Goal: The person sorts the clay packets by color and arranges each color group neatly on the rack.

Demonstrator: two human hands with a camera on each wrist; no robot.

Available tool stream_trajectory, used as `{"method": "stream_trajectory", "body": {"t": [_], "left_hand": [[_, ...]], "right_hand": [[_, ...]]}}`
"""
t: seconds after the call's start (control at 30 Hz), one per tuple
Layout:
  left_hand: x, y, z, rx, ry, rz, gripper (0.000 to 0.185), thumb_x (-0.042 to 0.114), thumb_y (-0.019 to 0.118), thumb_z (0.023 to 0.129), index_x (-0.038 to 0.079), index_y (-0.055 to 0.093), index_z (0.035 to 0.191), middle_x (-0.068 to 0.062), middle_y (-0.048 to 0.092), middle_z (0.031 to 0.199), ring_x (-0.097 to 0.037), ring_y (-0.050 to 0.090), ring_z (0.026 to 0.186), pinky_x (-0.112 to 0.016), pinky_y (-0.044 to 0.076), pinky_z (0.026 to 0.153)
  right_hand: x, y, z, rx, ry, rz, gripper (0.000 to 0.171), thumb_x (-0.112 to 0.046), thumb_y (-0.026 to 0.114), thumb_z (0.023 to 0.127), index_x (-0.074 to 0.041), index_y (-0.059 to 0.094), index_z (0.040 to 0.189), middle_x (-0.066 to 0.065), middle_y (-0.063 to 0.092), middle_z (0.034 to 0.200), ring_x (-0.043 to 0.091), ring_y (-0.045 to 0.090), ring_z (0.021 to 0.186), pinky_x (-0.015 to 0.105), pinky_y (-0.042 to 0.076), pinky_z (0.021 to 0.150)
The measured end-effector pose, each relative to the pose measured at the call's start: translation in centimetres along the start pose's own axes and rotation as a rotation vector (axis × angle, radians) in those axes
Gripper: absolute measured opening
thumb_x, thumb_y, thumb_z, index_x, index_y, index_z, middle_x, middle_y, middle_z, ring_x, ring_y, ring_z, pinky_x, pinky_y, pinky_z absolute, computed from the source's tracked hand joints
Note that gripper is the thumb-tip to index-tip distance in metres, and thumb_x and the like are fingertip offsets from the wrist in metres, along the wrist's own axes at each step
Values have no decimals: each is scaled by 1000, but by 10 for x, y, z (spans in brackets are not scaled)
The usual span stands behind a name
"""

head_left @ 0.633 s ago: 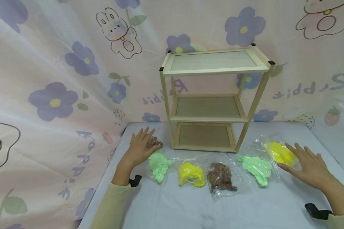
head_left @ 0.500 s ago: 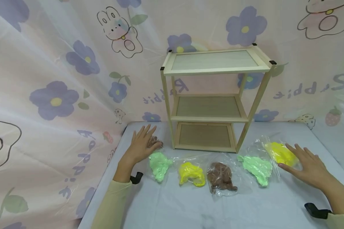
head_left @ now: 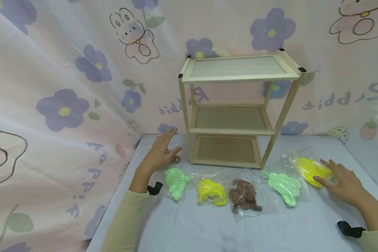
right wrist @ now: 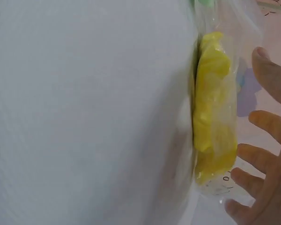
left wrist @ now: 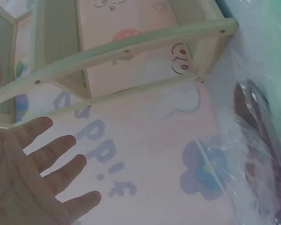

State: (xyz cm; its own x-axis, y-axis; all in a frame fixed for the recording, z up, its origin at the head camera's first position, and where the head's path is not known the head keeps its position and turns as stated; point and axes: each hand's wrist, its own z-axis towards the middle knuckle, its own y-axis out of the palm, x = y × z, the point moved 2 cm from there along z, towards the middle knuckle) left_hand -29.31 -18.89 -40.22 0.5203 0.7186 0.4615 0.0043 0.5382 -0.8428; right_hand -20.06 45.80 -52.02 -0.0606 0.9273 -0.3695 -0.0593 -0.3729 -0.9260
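1. Head view, nearest first: your right hand (head_left: 343,182) lies flat, fingers spread and straight, nothing pinched. Fingertips rest at the near-right edge of the far-right yellow bag (head_left: 312,168).
2. Right wrist view: that yellow bag (right wrist: 214,108) sits just ahead of your fingertips (right wrist: 253,154). I can't tell touching from just short. The yellow lump's long axis runs across your fingers, not along them.
3. Leftward from the right hand, in a row on the table (head_left: 208,231): green bag (head_left: 283,187) just beside the yellow one, then brown bag (head_left: 244,196), small yellow bag (head_left: 211,191), left green bag (head_left: 175,182).
4. Your left hand (head_left: 160,154) is raised, fingers spread and straight, holding nothing. The left wrist view shows the open palm (left wrist: 33,178) in air with no contact.
5. Under and just beyond the left hand: a second brown bag (head_left: 175,159), mostly hidden in the head view. In the left wrist view the brown bag (left wrist: 262,140) lies off to the thumbless side of the palm, apart from it. Long axis unclear.
6. Farther out: the wooden shelf (head_left: 236,108), three tiers, all bare. It stands between your hands and beyond the bag row. The left hand is nearer its left leg.
7. Key relation: each end bag belongs to its own side. The right hand is at the yellow one, the left above the brown one.
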Motion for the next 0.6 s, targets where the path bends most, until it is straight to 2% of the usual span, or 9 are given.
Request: {"method": "stream_trajectory", "body": {"t": [0.17, 0.27, 0.5, 0.6], "left_hand": [[7, -1, 9, 17, 23, -56, 79, 54, 54, 111, 20, 20, 173, -3, 22, 178, -34, 20, 164, -59, 20, 132], [10, 0, 14, 18, 33, -74, 79, 55, 54, 111, 21, 21, 173, -2, 22, 179, -31, 21, 164, -58, 21, 132], [15, 2, 23, 22, 14, -117, 75, 61, 50, 110, 29, 21, 173, 3, 25, 177, -24, 22, 163, -54, 21, 133], [17, 3, 26, 40, 3, -147, 76, 62, 50, 110, 28, 23, 172, 4, 27, 176, -25, 23, 163, -55, 23, 132]], "right_hand": [[9, 1, 2, -56, 25, 20, 86, -51, 56, 111, 2, 17, 167, 48, 5, 163, 76, 8, 144, 93, 9, 106], [11, 2, 4, -90, 31, 33, 86, -50, 55, 111, 4, 18, 166, 50, 5, 161, 78, 13, 140, 94, 15, 102], [11, 1, 5, -117, 50, 58, 86, -51, 54, 112, 11, 20, 162, 53, 7, 157, 79, 12, 139, 92, 16, 103], [13, 0, 4, -121, 36, 84, 82, -46, 52, 113, 12, 20, 161, 54, 12, 155, 78, 14, 138, 91, 16, 105]]}}
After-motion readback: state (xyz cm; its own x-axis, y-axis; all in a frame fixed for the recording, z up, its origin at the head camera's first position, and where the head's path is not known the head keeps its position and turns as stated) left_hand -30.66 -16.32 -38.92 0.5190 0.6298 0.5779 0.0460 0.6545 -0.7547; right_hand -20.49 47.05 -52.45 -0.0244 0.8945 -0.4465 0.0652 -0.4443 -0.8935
